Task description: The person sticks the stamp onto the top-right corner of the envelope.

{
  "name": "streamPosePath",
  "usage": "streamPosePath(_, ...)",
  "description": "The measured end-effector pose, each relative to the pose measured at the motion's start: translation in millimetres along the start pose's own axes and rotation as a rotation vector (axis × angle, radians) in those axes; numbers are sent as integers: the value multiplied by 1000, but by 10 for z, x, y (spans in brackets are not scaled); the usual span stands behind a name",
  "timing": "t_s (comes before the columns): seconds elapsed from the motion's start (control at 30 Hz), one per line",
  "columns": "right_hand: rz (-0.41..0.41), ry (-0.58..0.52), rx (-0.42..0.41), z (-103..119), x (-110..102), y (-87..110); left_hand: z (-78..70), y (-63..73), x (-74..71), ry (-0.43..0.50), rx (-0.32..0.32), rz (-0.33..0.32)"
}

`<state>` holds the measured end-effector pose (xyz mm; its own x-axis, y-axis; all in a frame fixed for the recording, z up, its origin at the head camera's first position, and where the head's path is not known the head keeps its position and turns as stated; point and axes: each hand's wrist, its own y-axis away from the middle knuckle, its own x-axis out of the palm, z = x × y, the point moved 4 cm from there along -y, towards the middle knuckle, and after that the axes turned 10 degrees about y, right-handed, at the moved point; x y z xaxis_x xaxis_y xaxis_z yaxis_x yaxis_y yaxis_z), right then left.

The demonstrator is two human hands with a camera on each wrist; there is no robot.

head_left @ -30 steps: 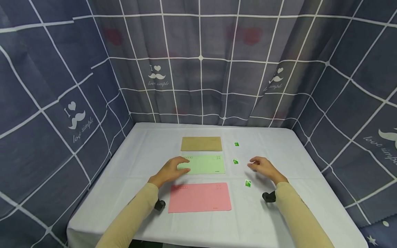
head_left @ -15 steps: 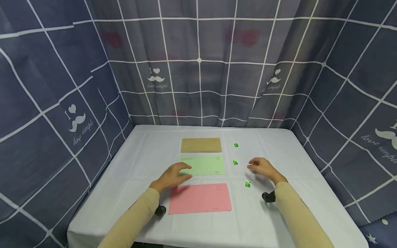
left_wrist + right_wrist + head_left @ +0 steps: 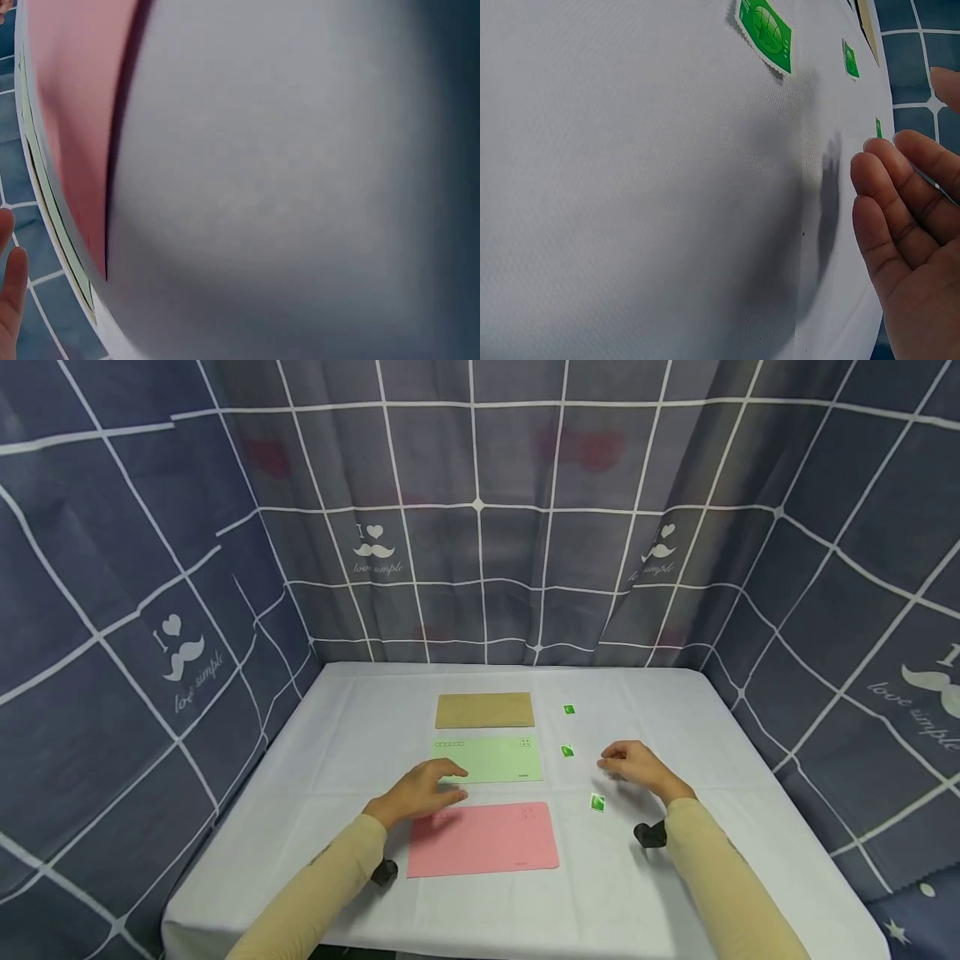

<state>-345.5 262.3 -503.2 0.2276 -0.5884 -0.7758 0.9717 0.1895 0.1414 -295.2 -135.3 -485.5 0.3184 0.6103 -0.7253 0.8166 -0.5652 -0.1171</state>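
Note:
Three envelopes lie in a column on the white table: a brown one (image 3: 484,710) at the back, a light green one (image 3: 491,760) in the middle and a pink one (image 3: 483,842) in front. To their right are three green postage stamps, a far one (image 3: 569,709), a middle one (image 3: 567,750) and a near one (image 3: 597,802). My left hand (image 3: 420,789) hovers over the gap between the green and pink envelopes at their left end, thumb and fingers apart, holding nothing. Right of the stamps, my right hand (image 3: 637,768) is raised above the cloth with loosely bent fingers and nothing in it.
A white cloth (image 3: 300,827) covers the table. Dark blue curtains with white grid lines (image 3: 480,568) surround it at the back and both sides. Each wrist carries a small black camera, such as the right one (image 3: 650,835).
My left hand has shifted slightly right and toward me, away from the green envelope's left end. My right hand has stayed in place. The head view has moved slightly.

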Motion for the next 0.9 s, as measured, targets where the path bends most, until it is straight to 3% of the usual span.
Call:
streamPosePath(0.2,26,-15,-6,5,34,-2,-7,17,25,-11,-8,34)
streamPosePath(0.63,72,-47,-20,35,103,11,-64,48,68,-82,59,83)
streamPosePath(0.9,130,-10,-36,80,48,58,-104,39,62,-87,89,100)
